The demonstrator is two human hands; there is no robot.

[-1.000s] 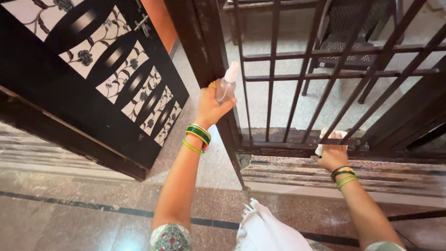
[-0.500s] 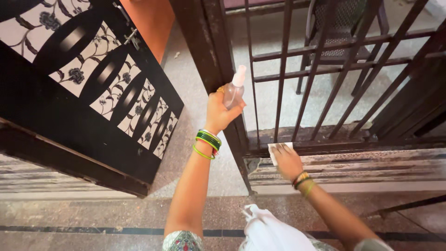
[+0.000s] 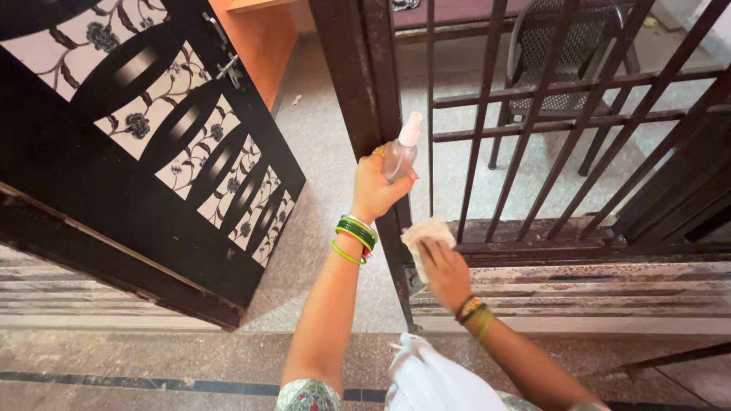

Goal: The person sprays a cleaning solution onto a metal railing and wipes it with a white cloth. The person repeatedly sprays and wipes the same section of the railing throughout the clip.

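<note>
My left hand [image 3: 375, 190] wraps spray bottle [image 3: 400, 152], nozzle up, by gate post [image 3: 365, 99]. My right hand [image 3: 443, 270], fingers closed on cloth [image 3: 426, 232], has slid left along bottom rail [image 3: 548, 247] to post; wiping reaches corner.

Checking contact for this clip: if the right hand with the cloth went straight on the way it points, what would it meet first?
Probably the dark gate frame: the right hand already presses the cloth beside its lower part, though depth is unclear.
</note>
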